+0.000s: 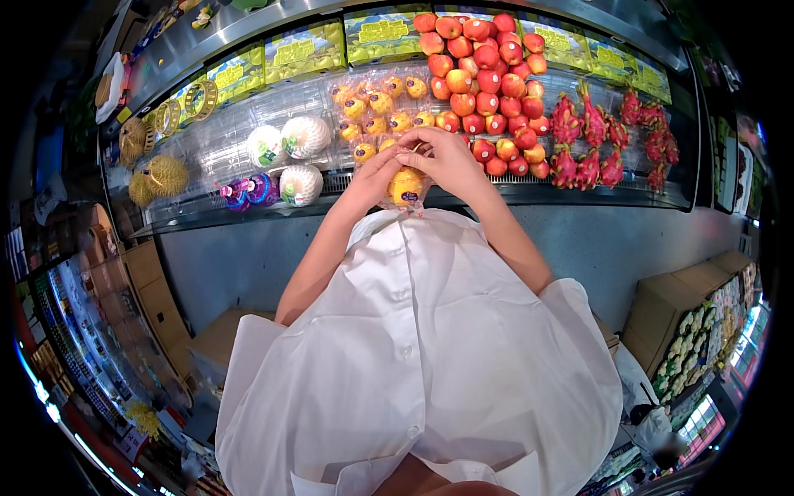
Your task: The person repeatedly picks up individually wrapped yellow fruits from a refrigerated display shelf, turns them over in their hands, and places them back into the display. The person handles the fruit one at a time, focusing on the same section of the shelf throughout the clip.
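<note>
My left hand point(376, 175) and my right hand point(441, 155) meet in front of my chest at the near edge of a fruit display. Their fingers pinch the top of a clear plastic bag, and an orange citrus fruit point(406, 185) with a dark oval sticker hangs in it below them. Just beyond my hands, several similar citrus fruits point(379, 102) in clear wrapping sit in rows. Red apples point(487, 80) are piled beside and behind my right hand. The exact grip of the fingertips is partly hidden by the hands themselves.
Foam-netted white fruits point(306, 137) and purple packages point(263, 189) lie to the left, with durians point(166, 176) farther out. Dragon fruits point(593, 124) stand at the right. Green printed boxes point(304, 49) line the back. The display's dark front rail point(558, 197) runs before me.
</note>
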{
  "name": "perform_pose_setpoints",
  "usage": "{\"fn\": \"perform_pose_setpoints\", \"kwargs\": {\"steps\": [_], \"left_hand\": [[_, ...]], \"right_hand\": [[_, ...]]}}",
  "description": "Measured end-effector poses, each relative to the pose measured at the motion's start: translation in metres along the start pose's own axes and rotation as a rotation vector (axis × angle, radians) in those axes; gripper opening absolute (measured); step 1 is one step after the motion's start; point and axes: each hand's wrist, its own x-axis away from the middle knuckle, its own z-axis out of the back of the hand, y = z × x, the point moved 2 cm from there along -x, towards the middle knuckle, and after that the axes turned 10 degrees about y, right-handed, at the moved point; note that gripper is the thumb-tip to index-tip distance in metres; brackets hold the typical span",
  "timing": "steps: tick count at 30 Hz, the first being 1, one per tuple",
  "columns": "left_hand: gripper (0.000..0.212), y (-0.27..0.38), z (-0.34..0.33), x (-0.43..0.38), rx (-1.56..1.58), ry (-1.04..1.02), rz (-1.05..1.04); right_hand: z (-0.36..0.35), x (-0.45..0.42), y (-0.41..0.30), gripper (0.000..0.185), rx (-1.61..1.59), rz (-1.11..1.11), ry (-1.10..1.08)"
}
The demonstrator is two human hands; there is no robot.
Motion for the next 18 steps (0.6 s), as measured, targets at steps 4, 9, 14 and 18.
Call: {"fn": "perform_pose_setpoints", "kwargs": {"steps": [4,9,14,18], "left_hand": [[0.038,-0.002,0.001,0.001,0.064,0.003,0.129],[0.038,-0.018,-0.003,-0.003,0.08,0.025,0.0],[0.033,-0.012,-0.008,-0.003,0.144,0.149,0.056],[0.025,-0.015,-0.003,-0.003,0.139,0.18,0.143]], "right_hand": [[-0.001,-0.005,0.012,0.024,0.003,-0.035,0.066],[-0.011,-0.004,0.009,0.029,0.105,0.058,0.074],[-0.013,-0.008,0.007,0.031,0.204,0.064,0.058],[-0.013,-0.015,0.01,0.029,0.233,0.079,-0.04]]}}
